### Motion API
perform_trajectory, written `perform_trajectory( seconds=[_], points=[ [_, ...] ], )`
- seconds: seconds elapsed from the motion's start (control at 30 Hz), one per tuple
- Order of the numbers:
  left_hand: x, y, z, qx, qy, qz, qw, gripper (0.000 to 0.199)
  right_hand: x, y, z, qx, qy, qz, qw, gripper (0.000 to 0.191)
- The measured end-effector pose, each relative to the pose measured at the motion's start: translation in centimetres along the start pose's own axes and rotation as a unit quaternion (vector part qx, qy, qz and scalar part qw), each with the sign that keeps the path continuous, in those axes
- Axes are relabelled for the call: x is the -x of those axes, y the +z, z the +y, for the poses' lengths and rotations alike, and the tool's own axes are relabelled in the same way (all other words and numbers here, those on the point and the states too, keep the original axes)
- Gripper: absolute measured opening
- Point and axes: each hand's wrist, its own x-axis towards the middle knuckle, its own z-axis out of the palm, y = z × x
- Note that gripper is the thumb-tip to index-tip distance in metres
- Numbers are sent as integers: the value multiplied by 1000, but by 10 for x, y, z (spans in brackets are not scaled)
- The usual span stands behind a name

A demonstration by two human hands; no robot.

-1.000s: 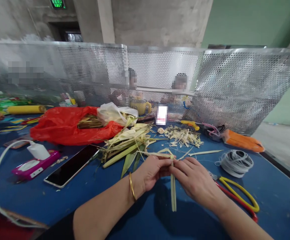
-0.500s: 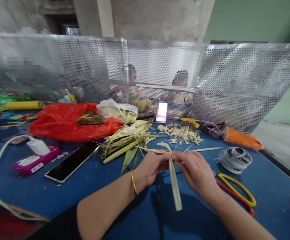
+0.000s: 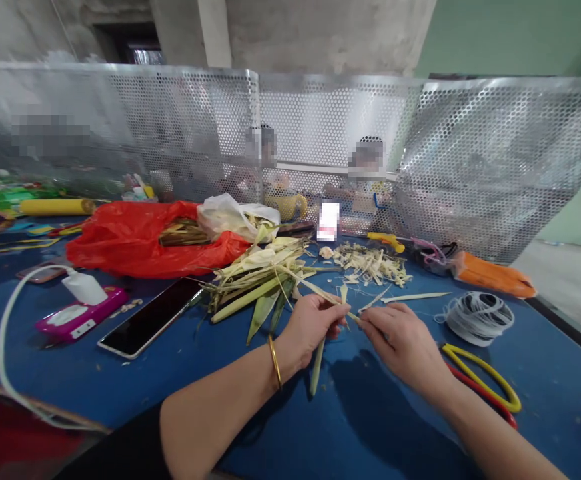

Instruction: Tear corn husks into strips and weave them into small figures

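My left hand (image 3: 315, 327), with a gold bangle at the wrist, pinches pale leaf strips (image 3: 317, 370) that look like dried corn husk. One strip hangs down below the fingers and another sticks out to the upper left. To its right, my right hand (image 3: 400, 337) is closed on the end of a strip stretched between both hands. Just beyond my left hand lies a pile of green and pale husks (image 3: 250, 283). Small cut husk scraps (image 3: 373, 265) are heaped behind my hands. A single flat strip (image 3: 415, 297) rests beyond my right hand.
Scissors (image 3: 490, 380) with red and yellow handles and a roll of grey cord (image 3: 477, 319) lie at right. A phone (image 3: 153, 320), purple power strip (image 3: 83, 313) and red plastic bag (image 3: 115, 240) are at left. A perforated metal screen (image 3: 330, 120) stands behind; people sit beyond it.
My hands have drawn slightly apart, with a strip now stretched between them. The hanging strip has swung to the left, under my left hand. The view has shifted slightly.
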Motion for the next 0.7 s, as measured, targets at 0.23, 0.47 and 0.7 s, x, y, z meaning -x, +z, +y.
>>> perform_trajectory(
  seconds=[0.23, 0.47, 0.7],
  points=[
    [0, 2, -2, -31, 28, 11, 999, 16, 0, -7, -2, -231, 81, -91, 965, 35],
    [2, 0, 3, -20, -34, -79, 996, 33, -5, 3, 11, -348, 216, -25, 912, 47],
    [7, 1, -3, -113, -15, -134, 984, 27, -7, 11, 2, -475, 260, 18, 841, 34]
  ],
)
